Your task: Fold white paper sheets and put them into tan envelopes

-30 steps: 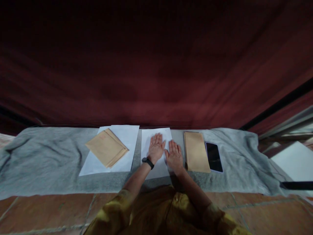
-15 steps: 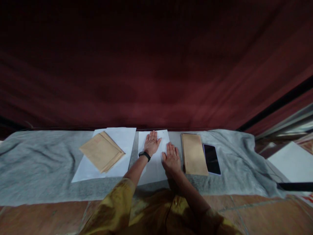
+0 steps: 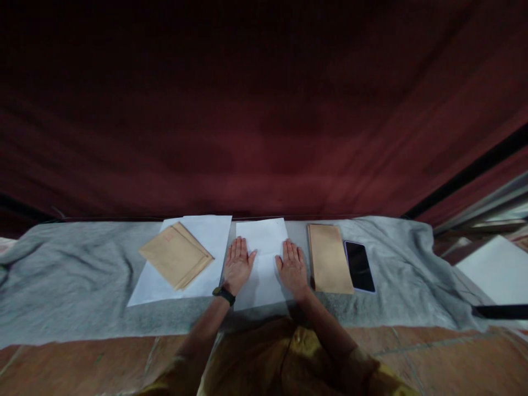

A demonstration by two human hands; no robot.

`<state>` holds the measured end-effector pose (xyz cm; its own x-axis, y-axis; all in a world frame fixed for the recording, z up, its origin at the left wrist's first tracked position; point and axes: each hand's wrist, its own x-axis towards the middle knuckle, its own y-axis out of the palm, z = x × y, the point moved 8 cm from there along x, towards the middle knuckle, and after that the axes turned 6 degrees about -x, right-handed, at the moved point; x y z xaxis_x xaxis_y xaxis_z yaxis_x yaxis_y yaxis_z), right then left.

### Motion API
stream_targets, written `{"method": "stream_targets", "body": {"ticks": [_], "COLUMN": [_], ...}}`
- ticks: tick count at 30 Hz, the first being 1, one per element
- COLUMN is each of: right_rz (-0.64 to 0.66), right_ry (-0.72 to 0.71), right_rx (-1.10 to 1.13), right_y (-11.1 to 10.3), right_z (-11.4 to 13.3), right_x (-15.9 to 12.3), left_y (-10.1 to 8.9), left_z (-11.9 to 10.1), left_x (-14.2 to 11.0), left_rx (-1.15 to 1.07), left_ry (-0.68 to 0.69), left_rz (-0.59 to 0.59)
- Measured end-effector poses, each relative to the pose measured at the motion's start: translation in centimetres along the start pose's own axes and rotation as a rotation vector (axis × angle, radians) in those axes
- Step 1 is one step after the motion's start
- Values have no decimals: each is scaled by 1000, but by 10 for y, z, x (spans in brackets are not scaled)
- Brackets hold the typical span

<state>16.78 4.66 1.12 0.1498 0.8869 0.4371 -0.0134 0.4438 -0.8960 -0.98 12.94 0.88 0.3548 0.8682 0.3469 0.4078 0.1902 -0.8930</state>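
A white sheet of paper [image 3: 262,275] lies before me, with a faint crease running across its middle. My left hand [image 3: 238,266] rests flat at the sheet's left edge, fingers stretched out and pointing away from me; a dark watch [image 3: 224,295] is on that wrist. On the opposite edge lies my right hand [image 3: 292,268], also flat with its fingers extended. Neither hand grips anything. To the left, several brown envelopes [image 3: 175,256] sit askew on white sheets [image 3: 150,287]. Close to my right hand is a neat stack of brown envelopes [image 3: 331,259].
A phone [image 3: 359,267] with a dark screen lies right of the envelope stack. Grey cloth [image 3: 82,280] covers the long surface, wrinkled at both ends. A dark red curtain-like backdrop [image 3: 264,137] rises behind it. Tiled floor [image 3: 103,366] shows along the front.
My left hand has moved from the upper middle of the sheet down and left to its left edge. My right hand has stayed nearly in place.
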Motion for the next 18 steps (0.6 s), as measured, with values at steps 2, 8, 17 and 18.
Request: {"method": "stream_targets", "body": {"ticks": [2,8,17,18], "right_rz": [-13,-15,7,1], "right_ry": [1,30,-214,-214], "right_rx": [7,54,190,189], "right_y": [-1,-1,4,4], "right_z": [-1,1,77,78], "right_x": [-1,5,-8,-10], "left_y": [-5,-19,-15,-15], "left_z": [-3,-16,-26,-26], "left_x": [-15,-37,-41,-41], "left_rx": [11,25,26,27], "left_ry": [0,22,157,159], "left_rz": [4,43,231,230]}}
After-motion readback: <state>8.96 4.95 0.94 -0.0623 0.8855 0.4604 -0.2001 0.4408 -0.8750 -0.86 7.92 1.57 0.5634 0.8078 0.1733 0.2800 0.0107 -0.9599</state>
